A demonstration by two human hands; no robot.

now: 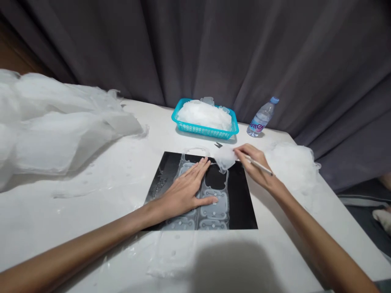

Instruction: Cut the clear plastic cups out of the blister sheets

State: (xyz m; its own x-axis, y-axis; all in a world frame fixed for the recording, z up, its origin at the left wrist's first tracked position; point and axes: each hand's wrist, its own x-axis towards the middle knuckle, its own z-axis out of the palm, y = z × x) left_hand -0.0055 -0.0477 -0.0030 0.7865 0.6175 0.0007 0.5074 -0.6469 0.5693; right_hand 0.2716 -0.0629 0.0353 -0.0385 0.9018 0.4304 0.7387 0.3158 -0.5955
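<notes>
My left hand (191, 185) lies flat, fingers stretched, on a translucent plastic sheet (214, 207) marked with rounded rectangular pieces. Beneath the sheet is a black mat (241, 203), which shows through an opening in the right column. My right hand (255, 160) is closed around a thin white pen-like tool (259, 165), whose back end points toward my wrist. At its fingertips a translucent cut piece (225, 158) is raised and tilted over the mat's far edge. Whether the fingers or the tool's tip bear that piece, I cannot tell.
A turquoise basket (204, 131) heaped with translucent pieces stands behind the mat, a water bottle (261, 118) to its right. A small dark scrap (218, 145) lies before the basket. Crumpled translucent sheets (61, 126) pile up at left, more pieces (290, 162) at right. A grey curtain (198, 49) hangs behind.
</notes>
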